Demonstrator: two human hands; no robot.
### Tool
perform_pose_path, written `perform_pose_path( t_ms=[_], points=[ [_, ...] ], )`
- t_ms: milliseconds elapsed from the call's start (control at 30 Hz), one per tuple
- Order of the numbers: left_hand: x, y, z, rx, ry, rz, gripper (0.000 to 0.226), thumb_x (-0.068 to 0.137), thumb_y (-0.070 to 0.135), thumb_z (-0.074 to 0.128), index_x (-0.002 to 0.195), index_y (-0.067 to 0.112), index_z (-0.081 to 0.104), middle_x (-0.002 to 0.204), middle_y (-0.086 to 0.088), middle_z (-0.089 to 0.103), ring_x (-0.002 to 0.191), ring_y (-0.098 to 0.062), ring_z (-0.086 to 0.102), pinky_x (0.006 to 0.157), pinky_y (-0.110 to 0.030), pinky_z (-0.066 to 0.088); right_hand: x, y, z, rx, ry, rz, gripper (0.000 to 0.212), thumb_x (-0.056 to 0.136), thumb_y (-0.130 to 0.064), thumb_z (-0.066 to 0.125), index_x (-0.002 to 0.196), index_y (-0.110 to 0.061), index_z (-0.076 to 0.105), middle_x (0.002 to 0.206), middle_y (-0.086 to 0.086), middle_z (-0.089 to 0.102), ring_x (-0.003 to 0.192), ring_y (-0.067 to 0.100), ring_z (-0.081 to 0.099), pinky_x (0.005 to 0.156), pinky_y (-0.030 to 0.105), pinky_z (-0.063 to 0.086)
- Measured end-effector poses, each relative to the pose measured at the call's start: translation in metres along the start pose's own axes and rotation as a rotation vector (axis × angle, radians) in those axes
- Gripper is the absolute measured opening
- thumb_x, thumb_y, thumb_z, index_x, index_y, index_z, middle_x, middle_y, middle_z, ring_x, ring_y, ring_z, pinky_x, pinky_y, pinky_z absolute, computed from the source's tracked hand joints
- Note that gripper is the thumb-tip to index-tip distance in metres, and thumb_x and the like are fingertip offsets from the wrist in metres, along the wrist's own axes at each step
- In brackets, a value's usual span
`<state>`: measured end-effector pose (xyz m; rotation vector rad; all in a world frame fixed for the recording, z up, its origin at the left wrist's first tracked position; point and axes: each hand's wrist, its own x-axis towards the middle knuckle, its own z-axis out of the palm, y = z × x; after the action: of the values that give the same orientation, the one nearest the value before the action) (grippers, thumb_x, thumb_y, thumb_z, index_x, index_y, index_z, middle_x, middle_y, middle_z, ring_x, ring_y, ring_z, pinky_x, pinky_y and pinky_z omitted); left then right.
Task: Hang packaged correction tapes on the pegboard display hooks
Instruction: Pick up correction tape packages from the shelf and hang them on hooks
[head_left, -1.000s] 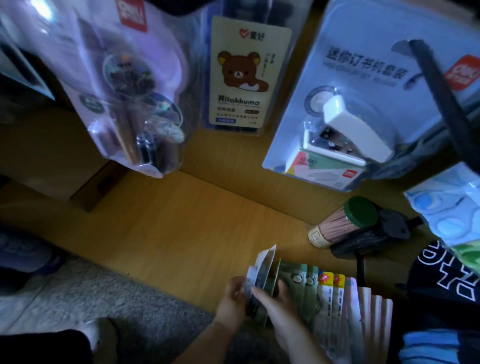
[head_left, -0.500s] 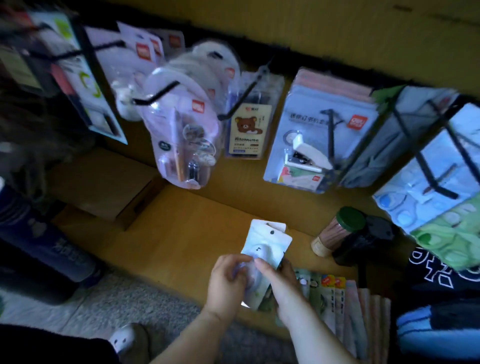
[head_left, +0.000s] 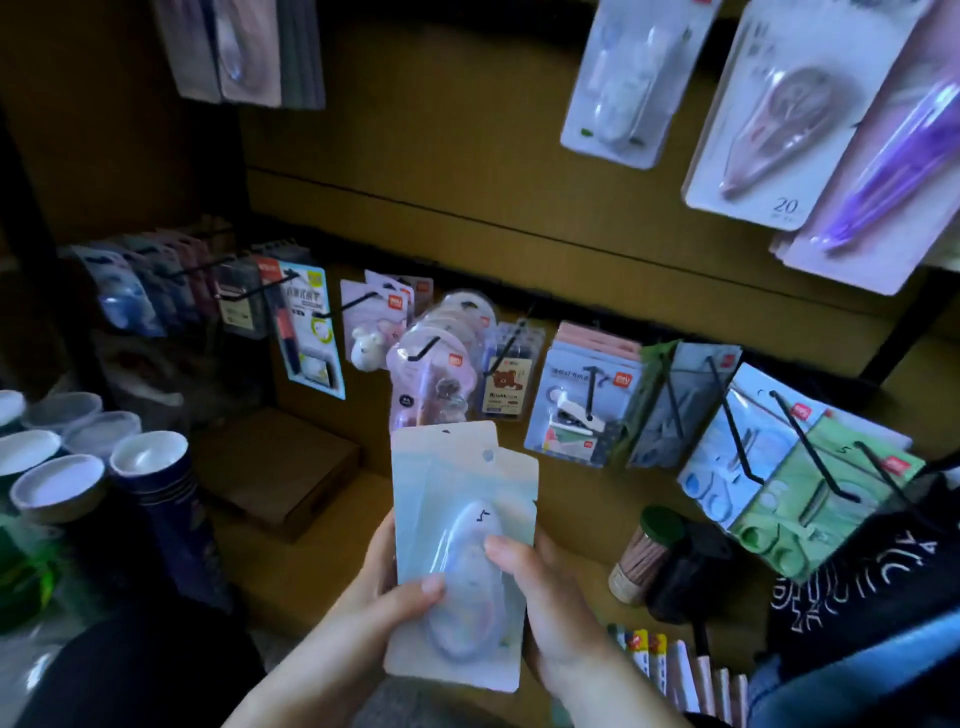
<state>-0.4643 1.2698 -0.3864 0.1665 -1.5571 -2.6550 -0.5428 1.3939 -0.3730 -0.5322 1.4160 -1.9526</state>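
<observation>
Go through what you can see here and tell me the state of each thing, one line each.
correction tape packs: two, overlapped, held up, not yet hung.
left hand: grips the packs, thumb on the front.
right hand: grips the packs, thumb on the blister.
stapler pack: hanging on a hook.
green-lidded jar: lid on.
paper cups: stacked.
row of packs: on the shelf, unhung.

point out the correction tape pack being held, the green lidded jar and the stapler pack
correction tape pack (head_left: 470, 525), head view, on the clear blister's upper end
green lidded jar (head_left: 644, 556), head view, on its side below the lid
stapler pack (head_left: 569, 410), head view, on the white stapler
</observation>
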Motion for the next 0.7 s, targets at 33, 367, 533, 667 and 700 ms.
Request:
perform_pose_path(
  t_ms=[33,367,533,667,700],
  points=[
    [-0.004,0.01,0.004,-0.035,-0.007,0.042,0.105,0.021,0.038,0.092,0.118,0.029,0.051,0.112,-0.003,0.07,0.101,-0.023,0.067,0.069,-0.028,0.058,0.001,-0.011,0.008,-0.01,-0.023,-0.024,0.05,0.052,-0.032,0.063,0.098,-0.013,0.064,0.085,0.002,0.073,0.077,0.014,0.068,0.065,0.024,0.054],
    [0.003,0.095,0.044,-0.065,0.165,0.341,0.073,0.033,0.018,0.087,0.1,0.014,0.061,0.077,-0.005,0.076,0.067,-0.019,0.072,0.048,-0.024,0.055,0.012,-0.116,0.056,-0.31,0.055,-0.2,0.037,0.064,-0.039,0.063,0.097,-0.02,0.065,0.083,-0.005,0.074,0.074,0.006,0.07,0.06,0.017,0.052],
    [0.025,0.147,0.073,-0.081,0.197,0.458,0.021,0.085,0.006,0.051,0.098,0.019,0.061,0.08,-0.004,0.075,0.072,-0.02,0.071,0.061,-0.032,0.056,0.028,-0.175,0.075,-0.374,0.178,-0.387,0.023,0.075,-0.04,0.068,0.082,-0.018,0.065,0.074,-0.006,0.071,0.065,0.002,0.066,0.057,0.015,0.05],
    [0.04,0.176,0.079,-0.033,0.198,0.53,0.044,0.079,0.017,0.062,0.121,0.015,0.05,0.121,-0.017,0.059,0.112,-0.035,0.056,0.101,-0.053,0.041,0.035,-0.204,0.086,-0.39,0.184,-0.483,0.025,0.075,-0.038,0.064,0.09,-0.019,0.06,0.082,-0.006,0.068,0.063,-0.005,0.064,0.055,0.011,0.049],
    [0.042,0.181,0.079,-0.023,0.196,0.548,0.049,0.073,0.023,0.064,0.12,0.018,0.051,0.122,-0.015,0.059,0.113,-0.034,0.056,0.102,-0.055,0.039,0.035,-0.208,0.088,-0.396,0.173,-0.502,0.028,0.073,-0.04,0.067,0.092,-0.021,0.057,0.083,-0.008,0.067,0.062,-0.008,0.063,0.054,0.009,0.048]
  ],
)
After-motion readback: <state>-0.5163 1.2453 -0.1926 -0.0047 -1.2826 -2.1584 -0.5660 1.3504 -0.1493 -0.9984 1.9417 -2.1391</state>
